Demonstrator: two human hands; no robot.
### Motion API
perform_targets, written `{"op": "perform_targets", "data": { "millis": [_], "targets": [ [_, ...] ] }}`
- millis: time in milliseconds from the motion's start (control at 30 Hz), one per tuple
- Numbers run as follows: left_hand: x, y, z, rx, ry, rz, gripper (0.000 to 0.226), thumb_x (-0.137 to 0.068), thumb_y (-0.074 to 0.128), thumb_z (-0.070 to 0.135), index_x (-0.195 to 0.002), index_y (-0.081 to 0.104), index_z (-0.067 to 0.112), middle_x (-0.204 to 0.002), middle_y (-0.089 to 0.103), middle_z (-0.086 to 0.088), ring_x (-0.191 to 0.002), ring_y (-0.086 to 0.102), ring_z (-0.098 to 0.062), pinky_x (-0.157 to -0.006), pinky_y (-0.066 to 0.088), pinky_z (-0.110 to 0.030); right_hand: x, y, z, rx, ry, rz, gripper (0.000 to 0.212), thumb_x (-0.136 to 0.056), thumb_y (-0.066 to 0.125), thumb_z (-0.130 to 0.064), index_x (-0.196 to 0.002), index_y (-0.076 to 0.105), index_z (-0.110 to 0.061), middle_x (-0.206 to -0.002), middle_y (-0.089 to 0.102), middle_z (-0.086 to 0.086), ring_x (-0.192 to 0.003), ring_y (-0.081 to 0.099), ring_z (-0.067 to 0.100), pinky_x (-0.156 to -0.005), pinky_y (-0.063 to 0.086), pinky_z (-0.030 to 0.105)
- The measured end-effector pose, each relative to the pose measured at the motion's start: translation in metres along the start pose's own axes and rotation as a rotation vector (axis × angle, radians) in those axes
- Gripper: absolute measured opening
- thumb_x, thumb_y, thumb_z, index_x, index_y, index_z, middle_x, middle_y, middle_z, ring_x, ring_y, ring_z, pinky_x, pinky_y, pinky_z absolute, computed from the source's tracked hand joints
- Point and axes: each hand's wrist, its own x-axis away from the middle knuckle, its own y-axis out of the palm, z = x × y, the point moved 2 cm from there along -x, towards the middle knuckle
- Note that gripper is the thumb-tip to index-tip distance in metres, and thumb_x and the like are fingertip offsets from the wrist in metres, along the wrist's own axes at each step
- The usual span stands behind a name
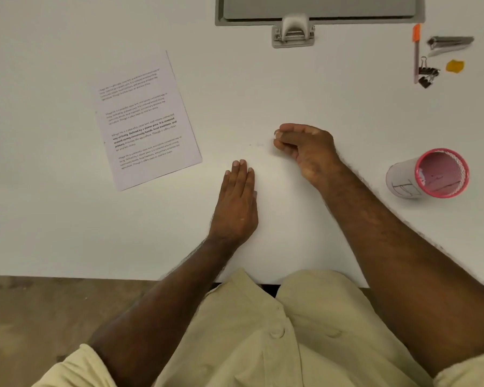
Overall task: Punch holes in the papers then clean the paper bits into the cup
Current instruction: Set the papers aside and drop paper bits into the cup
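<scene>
The left hand [236,203] lay flat on the white worktop [53,219], its grip open, fingers straight and together. Just beyond and to the right of it, the right hand [305,148] rested with its fingers curled in a loose pinch; whether that grip held any paper bits could not be told. The printed papers [144,121] lay well left of both hands, the hole punch [293,32] far beyond them, and the pink-rimmed cup [428,174] stood well right of the right hand.

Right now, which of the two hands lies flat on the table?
The left hand, palm down with fingers straight; the right hand is curled, fingertips bunched on the white table.
</scene>
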Motion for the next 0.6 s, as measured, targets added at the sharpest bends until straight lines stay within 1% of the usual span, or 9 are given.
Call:
{"op": "perform_targets", "data": {
  "millis": [67,133,300,367,433,600],
  "targets": [
    [0.002,0.005,0.01,-0.013,0.053,-0.035,0.052,-0.108,0.05,0.008,-0.155,0.039,-0.011,-0.166,0.033,-0.03,-0.158,0.027,-0.045,-0.13,0.023,-0.054,0.009,-0.01,-0.002,-0.178,0.039,-0.025,0.017,-0.084,0.075,0.014,-0.098,0.075,0.005,-0.089,0.079,0.016,-0.088,0.078,0.024,-0.085,0.064,0.032],
    [0.002,0.008,0.016,-0.022,0.086,-0.077,0.053,-0.109,0.049,0.012,-0.156,0.038,-0.01,-0.167,0.031,-0.029,-0.159,0.026,-0.043,-0.131,0.023,-0.053,0.017,-0.017,-0.006,-0.304,0.069,-0.029,0.016,-0.084,0.075,0.014,-0.095,0.076,0.003,-0.089,0.08,0.015,-0.089,0.079,0.024,-0.082,0.064,0.031],
    [-0.008,0.02,0.045,-0.016,0.202,-0.18,0.054,-0.11,0.052,0.014,-0.157,0.038,-0.009,-0.168,0.031,-0.028,-0.159,0.026,-0.042,-0.131,0.025,-0.055,0.05,-0.045,-0.025,-0.446,0.041,-0.038,0.018,-0.086,0.073,0.015,-0.085,0.079,-0.002,-0.092,0.08,0.016,-0.091,0.08,0.025,-0.079,0.064,0.029],
    [-0.014,0.026,0.057,-0.013,0.248,-0.208,0.055,-0.11,0.05,0.016,-0.158,0.036,-0.009,-0.169,0.029,-0.027,-0.16,0.024,-0.041,-0.132,0.023,-0.054,0.064,-0.061,-0.037,-0.436,-0.01,-0.018,0.017,-0.087,0.072,0.014,-0.089,0.077,-0.001,-0.092,0.08,0.015,-0.09,0.08,0.024,-0.079,0.064,0.028],
    [-0.02,0.032,0.069,-0.016,0.287,-0.238,0.057,-0.112,0.047,0.019,-0.159,0.033,-0.007,-0.17,0.026,-0.026,-0.162,0.02,-0.039,-0.133,0.02,-0.052,0.077,-0.08,-0.049,-0.372,-0.084,0.035,0.016,-0.088,0.072,0.013,-0.093,0.075,-0.001,-0.09,0.08,0.013,-0.089,0.079,0.023,-0.08,0.063,0.027],
    [-0.03,0.046,0.096,-0.008,0.366,-0.287,0.057,-0.112,0.046,0.021,-0.16,0.031,-0.006,-0.172,0.023,-0.024,-0.163,0.017,-0.037,-0.134,0.016,-0.05,0.105,-0.139,-0.076,-0.223,-0.238,0.245,0.015,-0.085,0.076,0.011,-0.091,0.077,-0.003,-0.087,0.08,0.012,-0.088,0.079,0.024,-0.081,0.063,0.028]
  ]
}}
